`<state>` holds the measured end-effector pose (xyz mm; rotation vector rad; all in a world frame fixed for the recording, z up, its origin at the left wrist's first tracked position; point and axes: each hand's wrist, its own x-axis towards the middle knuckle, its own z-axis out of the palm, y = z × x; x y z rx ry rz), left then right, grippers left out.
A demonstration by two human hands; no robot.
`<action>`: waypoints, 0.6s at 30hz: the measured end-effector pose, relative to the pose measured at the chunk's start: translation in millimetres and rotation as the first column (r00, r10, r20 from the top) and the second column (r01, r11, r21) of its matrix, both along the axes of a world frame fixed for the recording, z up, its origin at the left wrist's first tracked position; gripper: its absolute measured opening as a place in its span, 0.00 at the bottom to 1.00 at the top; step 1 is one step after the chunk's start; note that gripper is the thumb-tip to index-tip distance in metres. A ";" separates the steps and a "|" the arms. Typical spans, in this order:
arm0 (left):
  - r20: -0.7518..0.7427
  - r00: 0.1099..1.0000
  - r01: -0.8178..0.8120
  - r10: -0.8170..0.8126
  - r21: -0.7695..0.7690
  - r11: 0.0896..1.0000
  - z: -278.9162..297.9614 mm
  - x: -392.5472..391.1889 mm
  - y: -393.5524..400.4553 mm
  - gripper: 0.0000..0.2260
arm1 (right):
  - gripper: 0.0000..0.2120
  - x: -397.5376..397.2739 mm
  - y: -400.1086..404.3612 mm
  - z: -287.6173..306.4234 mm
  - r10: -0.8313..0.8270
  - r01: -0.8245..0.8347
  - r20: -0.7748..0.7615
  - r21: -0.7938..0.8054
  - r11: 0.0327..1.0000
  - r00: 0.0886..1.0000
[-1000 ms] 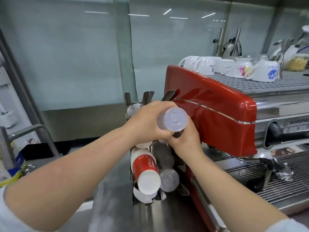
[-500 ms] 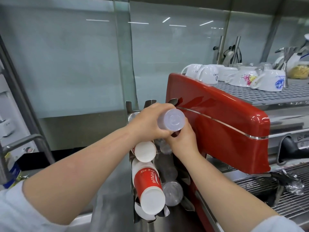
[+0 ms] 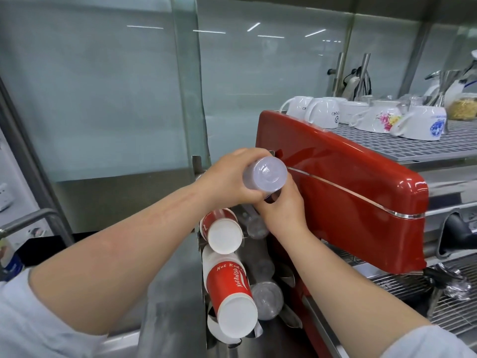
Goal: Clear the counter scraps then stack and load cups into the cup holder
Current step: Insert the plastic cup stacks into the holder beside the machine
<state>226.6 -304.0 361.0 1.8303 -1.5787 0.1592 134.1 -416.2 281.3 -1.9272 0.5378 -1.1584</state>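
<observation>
Right now the left hand (image 3: 228, 178) is wrapped around a stack of clear plastic cups (image 3: 264, 173), base toward us, at the top of the metal cup holder (image 3: 200, 166) beside the red espresso machine (image 3: 348, 192). The right hand (image 3: 282, 205) curls under the stack, touching it; whether it truly grips is hidden. Below, red paper cups (image 3: 233, 293) fill lower slots.
</observation>
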 end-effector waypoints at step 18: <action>0.024 1.000 -0.022 0.021 0.070 0.997 -20.3 39.5 -33.3 0.25 | 0.27 29.2 -17.0 -3.7 -0.036 0.041 -0.141 0.032 0.999 0.989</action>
